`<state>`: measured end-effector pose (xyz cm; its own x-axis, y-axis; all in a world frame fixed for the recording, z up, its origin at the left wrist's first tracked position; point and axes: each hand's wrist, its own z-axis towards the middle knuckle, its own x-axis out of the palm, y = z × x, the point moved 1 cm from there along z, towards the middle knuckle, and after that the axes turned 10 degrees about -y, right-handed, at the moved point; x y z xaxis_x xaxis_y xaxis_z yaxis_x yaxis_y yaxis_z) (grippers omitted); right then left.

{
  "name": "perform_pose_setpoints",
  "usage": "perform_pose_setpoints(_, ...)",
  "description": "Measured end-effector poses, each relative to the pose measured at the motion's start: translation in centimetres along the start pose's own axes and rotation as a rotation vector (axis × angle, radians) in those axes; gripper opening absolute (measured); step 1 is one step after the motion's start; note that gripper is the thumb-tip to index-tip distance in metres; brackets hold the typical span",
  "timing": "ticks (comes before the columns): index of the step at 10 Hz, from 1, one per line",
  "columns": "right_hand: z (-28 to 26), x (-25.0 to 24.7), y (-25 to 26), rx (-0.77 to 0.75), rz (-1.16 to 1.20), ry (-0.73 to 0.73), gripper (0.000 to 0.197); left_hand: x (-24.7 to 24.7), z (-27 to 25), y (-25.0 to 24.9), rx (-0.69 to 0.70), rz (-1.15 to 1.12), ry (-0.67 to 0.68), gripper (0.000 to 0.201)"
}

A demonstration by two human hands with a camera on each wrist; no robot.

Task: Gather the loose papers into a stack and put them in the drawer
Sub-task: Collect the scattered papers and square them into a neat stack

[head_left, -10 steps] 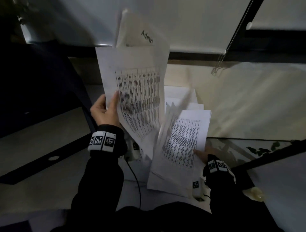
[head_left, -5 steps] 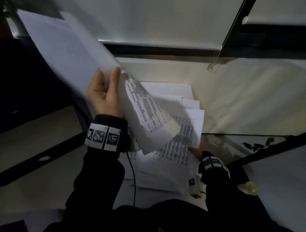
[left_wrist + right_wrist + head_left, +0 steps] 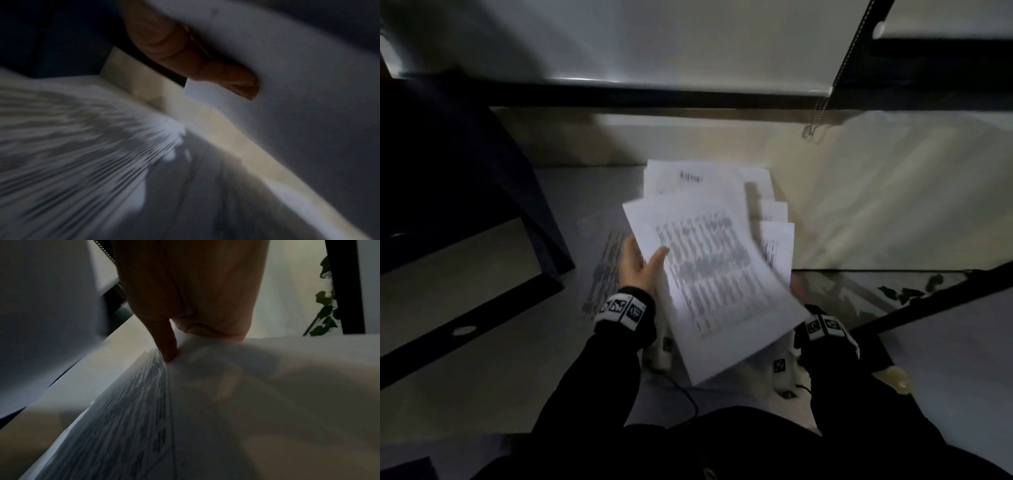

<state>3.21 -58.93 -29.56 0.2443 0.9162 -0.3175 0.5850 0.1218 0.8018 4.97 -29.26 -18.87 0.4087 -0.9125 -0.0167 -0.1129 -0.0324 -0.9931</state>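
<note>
My left hand (image 3: 642, 269) grips a few white sheets printed with tables (image 3: 709, 274), thumb on top and fingers underneath. The sheets lie tilted over the rest of the papers (image 3: 774, 236), which fan out beneath them. In the left wrist view a finger (image 3: 185, 48) presses against the white sheet (image 3: 298, 81), all blurred. My right hand (image 3: 796, 284) is almost hidden under the sheets. The right wrist view shows its thumb (image 3: 167, 345) pinching the edge of the printed stack (image 3: 133, 418). One more printed page (image 3: 604, 270) lies flat to the left. No drawer can be made out.
A dark cabinet (image 3: 465, 178) stands at the left. A blind's bead chain (image 3: 822, 106) hangs at the back right. A glass surface with plant leaves (image 3: 914, 291) lies to the right. A thin cable (image 3: 688, 401) runs near my lap.
My left hand had swung its sheets up and to the left; now it has brought them down to the right, over the papers that my right hand holds.
</note>
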Motion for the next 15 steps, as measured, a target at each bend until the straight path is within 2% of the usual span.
perform_pose_setpoints(1,-2.1,-0.2,2.1,-0.147,-0.064,-0.051,0.109,-1.7,-0.2,3.2,-0.092,0.215,0.1,0.058)
perform_pose_setpoints(2,-0.7,-0.4,0.8,-0.116,-0.222,-0.038,0.101,-2.6,-0.1,4.0,-0.164,0.229,0.135,0.057)
perform_pose_setpoints(3,0.0,-0.6,1.3,0.008,-0.059,-0.016,0.069,-2.9,-0.4,4.5,-0.215,0.312,0.212,0.055)
perform_pose_setpoints(4,-1.1,-0.4,2.5,0.059,-0.033,-0.034,0.058,-2.7,-1.3,5.5,-0.265,0.442,0.32,0.052)
perform_pose_setpoints(5,-1.4,0.0,3.1,0.008,-0.079,-0.029,0.077,-2.0,-2.5,6.3,-0.184,0.652,0.242,0.023)
perform_pose_setpoints(6,1.3,0.1,1.0,-0.095,-0.148,0.002,0.078,-1.2,-2.5,5.5,0.064,0.688,0.013,0.012)
perform_pose_setpoints(7,0.0,-0.2,2.6,-0.085,-0.27,0.013,0.063,-0.3,-0.9,3.7,0.077,0.559,-0.009,0.019)
perform_pose_setpoints(8,0.6,-0.5,2.9,-0.168,-0.375,0.034,0.059,0.4,1.6,2.8,0.042,0.529,-0.037,0.024)
perform_pose_setpoints(9,0.3,-0.4,3.5,-0.248,-0.439,0.076,0.054,1.7,2.4,2.6,-0.166,0.634,0.05,0.007)
perform_pose_setpoints(10,0.6,-0.1,3.6,-0.275,-0.354,0.086,0.049,3.2,1.6,3.1,-0.294,0.753,0.126,0.061)
perform_pose_setpoints(11,0.7,0.1,3.9,-0.21,-0.155,0.122,0.05,3.6,1.0,2.9,-0.335,0.602,0.036,0.077)
perform_pose_setpoints(12,1.2,0.2,4.3,-0.146,0.05,0.151,0.045,3.1,1.1,2.9,-0.267,0.673,0.016,0.057)
perform_pose_setpoints(13,2.3,0.2,4.0,-0.105,0.106,0.121,0.045,2.8,1.0,2.7,-0.141,0.776,0.064,0.046)
perform_pose_setpoints(14,1.6,0.8,4.8,-0.003,0.072,0.053,0.057,3.4,0.2,2.9,-0.15,0.813,0.107,0.053)
perform_pose_setpoints(15,0.7,1.7,5.8,-0.067,-0.047,0.118,0.098,4.5,-1.0,2.9,-0.191,0.828,0.19,0.052)
